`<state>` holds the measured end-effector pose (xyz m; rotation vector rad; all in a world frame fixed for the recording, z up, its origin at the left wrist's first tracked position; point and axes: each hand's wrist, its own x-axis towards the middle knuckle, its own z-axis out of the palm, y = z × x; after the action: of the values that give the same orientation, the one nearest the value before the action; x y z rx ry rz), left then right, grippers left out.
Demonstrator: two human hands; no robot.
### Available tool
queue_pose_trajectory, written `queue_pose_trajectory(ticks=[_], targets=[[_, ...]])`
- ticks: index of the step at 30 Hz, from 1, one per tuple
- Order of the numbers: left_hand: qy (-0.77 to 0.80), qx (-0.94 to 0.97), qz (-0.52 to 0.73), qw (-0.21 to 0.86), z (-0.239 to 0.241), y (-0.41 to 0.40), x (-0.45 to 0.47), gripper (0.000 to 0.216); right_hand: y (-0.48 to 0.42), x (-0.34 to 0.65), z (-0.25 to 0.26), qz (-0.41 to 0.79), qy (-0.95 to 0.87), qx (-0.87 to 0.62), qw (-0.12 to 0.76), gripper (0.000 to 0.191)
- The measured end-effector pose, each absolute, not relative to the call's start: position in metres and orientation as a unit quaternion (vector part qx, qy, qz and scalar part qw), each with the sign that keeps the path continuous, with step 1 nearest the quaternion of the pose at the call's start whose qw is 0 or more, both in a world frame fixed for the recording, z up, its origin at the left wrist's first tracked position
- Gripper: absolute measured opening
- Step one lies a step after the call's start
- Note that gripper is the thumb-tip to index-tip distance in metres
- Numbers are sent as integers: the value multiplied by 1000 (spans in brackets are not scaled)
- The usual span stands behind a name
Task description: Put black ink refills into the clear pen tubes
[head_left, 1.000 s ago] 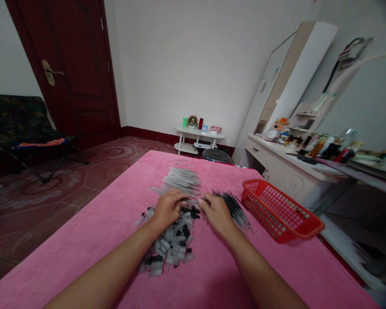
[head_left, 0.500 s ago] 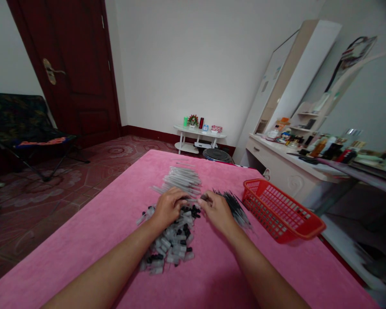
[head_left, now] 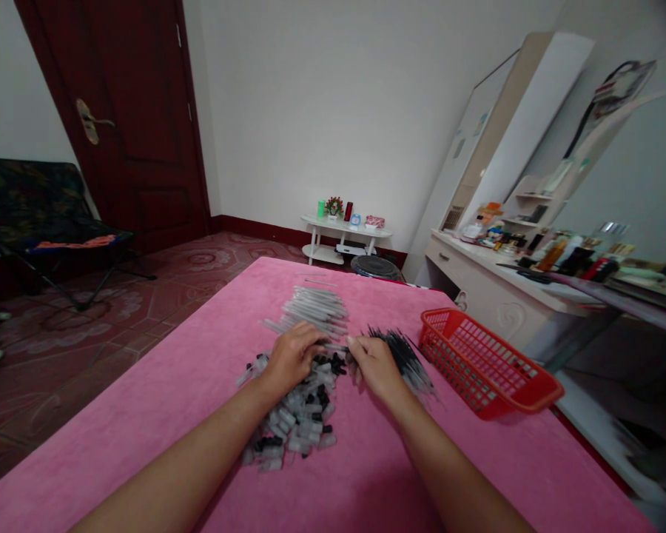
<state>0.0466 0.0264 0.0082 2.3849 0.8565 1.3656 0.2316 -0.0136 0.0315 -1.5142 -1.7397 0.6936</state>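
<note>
Right hand (head_left: 373,364) rolled | left hand (head_left: 293,357) steady | fingers of both pinched on tube (head_left: 336,346)

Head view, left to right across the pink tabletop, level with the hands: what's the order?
Left hand → right hand → bundle of thin dark-tipped rods → red basket. Left out: gray tube pile and cap pile, which overlap the left hand's span.

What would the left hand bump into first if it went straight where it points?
Beyond the slim grey tube it holds, the left hand would probably meet the right hand first, but depth is hard to judge.
</note>
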Motion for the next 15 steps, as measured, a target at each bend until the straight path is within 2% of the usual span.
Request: queue_pose_trajectory(ticks=[3,7,8,12,15], targets=[[313,781,521,143,10,30,43,30,-15,226,29,285,-685,-571,352,49],[356,664,613,237,12,39,41,20,-22,217,23,178,-751,-565,293,12],[365,626,633,274,12,41,41,18,-24,215,22,156,-762,-567,272,7],[348,486,672,437,14,43,43,28,-29,210,19,89,-781,-581,211,14],[333,411,673,517,16,40,44,37,-29,211,24,76,-778,-589,205,12]])
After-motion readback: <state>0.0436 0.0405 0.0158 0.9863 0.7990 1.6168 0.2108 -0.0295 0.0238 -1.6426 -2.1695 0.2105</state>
